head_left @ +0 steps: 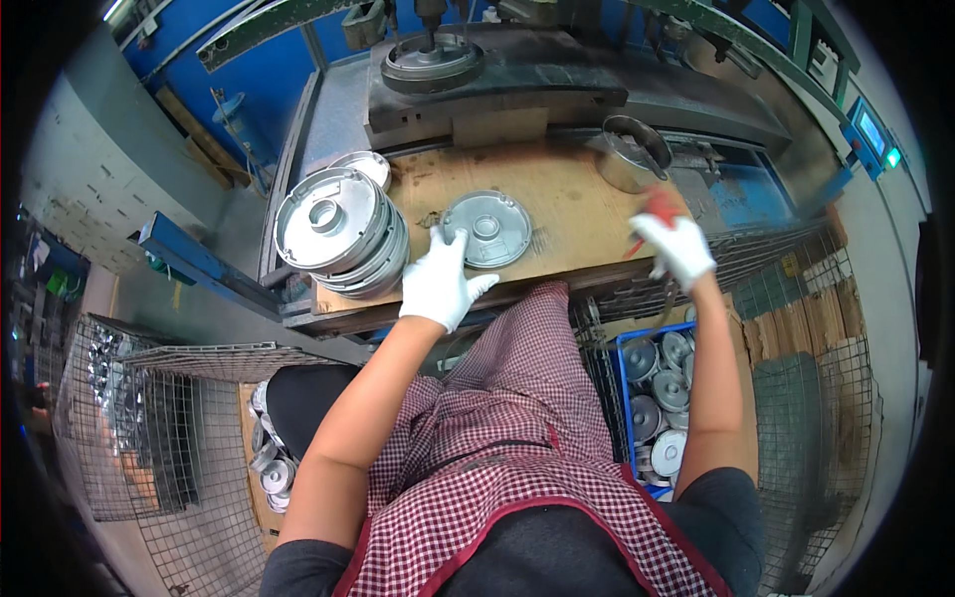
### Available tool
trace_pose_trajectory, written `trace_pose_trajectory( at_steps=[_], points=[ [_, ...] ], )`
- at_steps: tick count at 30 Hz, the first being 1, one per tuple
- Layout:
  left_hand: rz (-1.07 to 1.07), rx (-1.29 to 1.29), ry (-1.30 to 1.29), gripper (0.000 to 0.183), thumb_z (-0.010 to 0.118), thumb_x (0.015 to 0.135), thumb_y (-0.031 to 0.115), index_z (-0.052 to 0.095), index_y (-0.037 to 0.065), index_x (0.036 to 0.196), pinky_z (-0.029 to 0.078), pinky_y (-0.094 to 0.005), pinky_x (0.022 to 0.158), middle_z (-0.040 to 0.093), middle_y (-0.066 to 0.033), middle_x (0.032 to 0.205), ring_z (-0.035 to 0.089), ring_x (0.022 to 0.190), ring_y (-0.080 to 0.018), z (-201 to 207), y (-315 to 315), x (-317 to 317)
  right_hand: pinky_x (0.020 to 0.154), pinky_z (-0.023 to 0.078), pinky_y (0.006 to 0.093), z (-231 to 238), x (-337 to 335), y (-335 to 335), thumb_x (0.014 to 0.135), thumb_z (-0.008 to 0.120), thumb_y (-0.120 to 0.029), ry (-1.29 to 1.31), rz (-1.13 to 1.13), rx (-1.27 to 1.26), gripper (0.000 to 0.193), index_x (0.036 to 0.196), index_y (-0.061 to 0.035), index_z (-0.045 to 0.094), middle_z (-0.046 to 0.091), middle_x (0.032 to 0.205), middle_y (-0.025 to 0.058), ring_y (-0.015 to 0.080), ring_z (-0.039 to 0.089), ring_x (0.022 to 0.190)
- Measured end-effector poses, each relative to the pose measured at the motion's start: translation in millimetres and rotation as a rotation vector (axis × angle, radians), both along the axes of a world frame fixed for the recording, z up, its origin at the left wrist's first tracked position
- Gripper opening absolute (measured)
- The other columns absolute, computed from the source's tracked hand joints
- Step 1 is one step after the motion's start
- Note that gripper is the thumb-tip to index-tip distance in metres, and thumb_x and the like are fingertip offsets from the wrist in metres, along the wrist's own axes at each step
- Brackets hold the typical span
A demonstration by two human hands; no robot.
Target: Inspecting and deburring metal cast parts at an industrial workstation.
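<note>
A round silver metal disc [485,229] with a raised centre ring lies flat on the wooden tabletop in front of me. My left hand [440,283], in a white glove, has its fingers spread, the fingertips at the left edge of this disc. To its left rises a stack of similar metal discs [333,221], with a smaller round part [363,167] behind it. On the right, my gloved right hand [678,249] is closed around a red-handled tool [661,206], smeared by motion. A metal pot [633,154] stands just beyond that hand.
A machine with a dark metal bed [497,90] spans the back and carries a round fixture [432,62]. Below right, a blue crate [625,398] holds several metal parts. Wire cages [199,438] flank me. A small control screen [869,129] is at far right.
</note>
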State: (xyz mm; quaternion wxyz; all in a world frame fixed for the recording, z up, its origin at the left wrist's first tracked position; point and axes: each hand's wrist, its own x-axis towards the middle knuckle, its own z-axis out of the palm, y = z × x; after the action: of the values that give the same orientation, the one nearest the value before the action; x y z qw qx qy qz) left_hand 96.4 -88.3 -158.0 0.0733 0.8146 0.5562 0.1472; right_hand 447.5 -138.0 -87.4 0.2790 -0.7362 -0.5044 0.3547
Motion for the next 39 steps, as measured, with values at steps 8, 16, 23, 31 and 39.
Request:
trace_pose_trajectory(
  at_steps=[8, 16, 23, 31, 39],
  points=[
    [0.035, -0.023, -0.097, 0.061, 0.074, 0.074, 0.053, 0.060, 0.003, 0.105, 0.054, -0.0441, 0.081, 0.051, -0.0271, 0.130, 0.066, 0.094, -0.0368, -16.3, 15.8, -0.7, 0.091, 0.048, 0.0433, -5.6, -116.5, 38.9, 0.088, 0.054, -0.054, -0.754, 0.362, -0.157, 0.055, 0.115, -0.0065, 0.063, 0.066, 0.111, 0.0206, 0.0377, 0.062, 0.103],
    [0.038, -0.010, -0.094, 0.061, 0.072, 0.076, 0.055, 0.059, 0.002, 0.105, 0.054, -0.0446, 0.079, 0.052, -0.0271, 0.130, 0.067, 0.093, -0.0368, -19.9, 14.0, -2.7, 0.090, 0.048, 0.0432, -10.6, -163.3, 66.7, 0.087, 0.056, -0.054, -0.697, 0.512, -0.079, 0.055, 0.114, -0.0061, 0.065, 0.067, 0.110, 0.0203, 0.0379, 0.062, 0.102],
    [0.016, -0.044, -0.092, 0.059, 0.070, 0.077, 0.055, 0.060, 0.004, 0.104, 0.054, -0.0450, 0.079, 0.047, -0.0281, 0.135, 0.066, 0.094, -0.0371, -20.0, 14.6, -4.2, 0.088, 0.049, 0.0431, 10.3, -127.7, 25.6, 0.087, 0.057, -0.053, -0.785, 0.566, -0.197, 0.054, 0.110, -0.0053, 0.066, 0.067, 0.106, 0.0224, 0.0369, 0.064, 0.100],
    [0.049, -0.035, -0.102, 0.060, 0.076, 0.071, 0.054, 0.062, 0.002, 0.099, 0.055, -0.0423, 0.078, 0.043, -0.0304, 0.140, 0.067, 0.094, -0.0351, -17.4, 15.3, -0.2, 0.085, 0.050, 0.0428, 17.9, -49.4, 3.1, 0.082, 0.062, -0.056, -0.710, 0.231, -0.050, 0.062, 0.113, -0.0021, 0.063, 0.067, 0.103, 0.0250, 0.0412, 0.063, 0.098],
    [-0.090, -0.004, -0.348, 0.063, 0.090, 0.046, 0.031, 0.069, 0.002, 0.098, 0.054, -0.0347, 0.078, 0.048, -0.0314, 0.135, 0.068, 0.095, -0.0322, 1.9, -25.5, -16.7, 0.080, 0.050, 0.0370, 13.4, 58.2, 9.3, 0.077, 0.069, -0.059, -0.470, -0.527, 0.333, 0.066, 0.114, -0.0035, 0.065, 0.071, 0.094, 0.0158, 0.0279, 0.069, 0.084]
  ],
)
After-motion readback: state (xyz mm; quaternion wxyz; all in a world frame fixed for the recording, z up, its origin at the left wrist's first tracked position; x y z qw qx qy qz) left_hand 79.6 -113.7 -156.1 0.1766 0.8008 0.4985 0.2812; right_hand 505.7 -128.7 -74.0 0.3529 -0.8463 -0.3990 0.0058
